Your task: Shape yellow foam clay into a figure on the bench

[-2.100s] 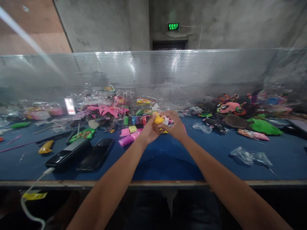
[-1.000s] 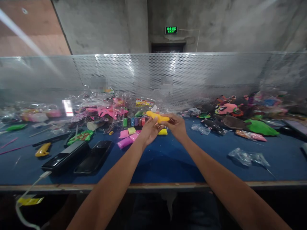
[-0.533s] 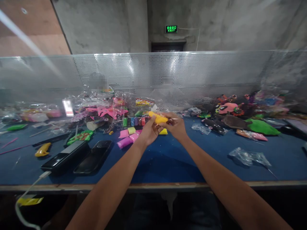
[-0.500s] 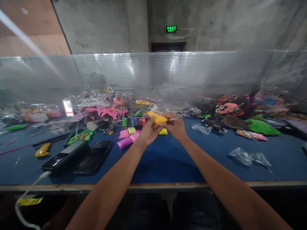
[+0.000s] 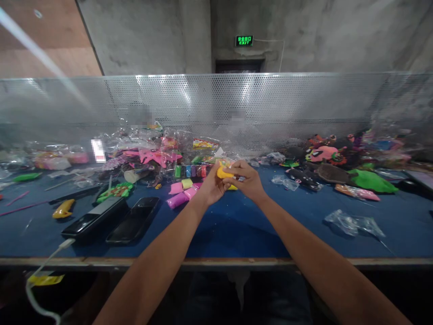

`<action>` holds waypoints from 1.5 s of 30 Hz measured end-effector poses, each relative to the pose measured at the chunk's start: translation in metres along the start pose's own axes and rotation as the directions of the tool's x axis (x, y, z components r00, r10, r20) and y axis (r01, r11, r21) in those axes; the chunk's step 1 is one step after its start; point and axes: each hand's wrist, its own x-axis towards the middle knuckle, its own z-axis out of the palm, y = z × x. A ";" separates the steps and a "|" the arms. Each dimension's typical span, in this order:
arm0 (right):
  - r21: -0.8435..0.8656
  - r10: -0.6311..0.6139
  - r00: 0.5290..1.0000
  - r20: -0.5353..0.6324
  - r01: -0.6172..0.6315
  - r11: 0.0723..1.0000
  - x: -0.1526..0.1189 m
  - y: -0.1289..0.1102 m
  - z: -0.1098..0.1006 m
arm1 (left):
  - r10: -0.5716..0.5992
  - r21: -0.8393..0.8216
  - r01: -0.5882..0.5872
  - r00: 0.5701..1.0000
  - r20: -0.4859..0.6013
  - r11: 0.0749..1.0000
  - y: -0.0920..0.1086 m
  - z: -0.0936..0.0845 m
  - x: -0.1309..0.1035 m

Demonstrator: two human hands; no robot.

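Observation:
A soft yellow lump of modelling clay [image 5: 224, 170] is held above the blue table, between both hands. My left hand [image 5: 214, 186] is closed round its left side, thumb up against it. From the right, my right hand [image 5: 248, 179] pinches at the lump's right end with thumb and fingers. A small pale, glossy bit shows between those fingers, too small to name. Just left of the hands lie a purple clay packet [image 5: 177, 200], pink packets [image 5: 192, 192] and a small yellow-green one [image 5: 186, 183]. Behind them is a row of small coloured packets [image 5: 190, 171].
A black phone [image 5: 134, 221] and a power bank [image 5: 95, 218] with a white cable lie at left, near a yellow clay piece [image 5: 63, 209]. Crumpled clear plastic [image 5: 353, 223] and clay figures [image 5: 324, 155] are at right. A perforated metal screen [image 5: 189, 97] stands behind.
The yellow clay has turned and looks more compact between the hands. My right fingers have shifted lower on its right end. The whole view has moved slightly.

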 end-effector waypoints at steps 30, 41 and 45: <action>0.161 0.322 0.938 -0.128 -0.300 0.940 0.006 0.011 -0.001 | 0.187 0.002 -0.188 0.980 0.065 0.982 -0.002 -0.007 0.008; 0.178 0.326 0.933 -0.155 -0.298 0.938 0.007 0.011 -0.003 | 0.268 0.032 -0.271 0.960 0.084 0.962 -0.001 0.000 0.003; 0.269 0.388 0.905 -0.172 -0.336 0.903 0.007 0.012 -0.001 | 0.335 0.187 -0.354 0.934 0.129 0.916 -0.002 -0.003 0.005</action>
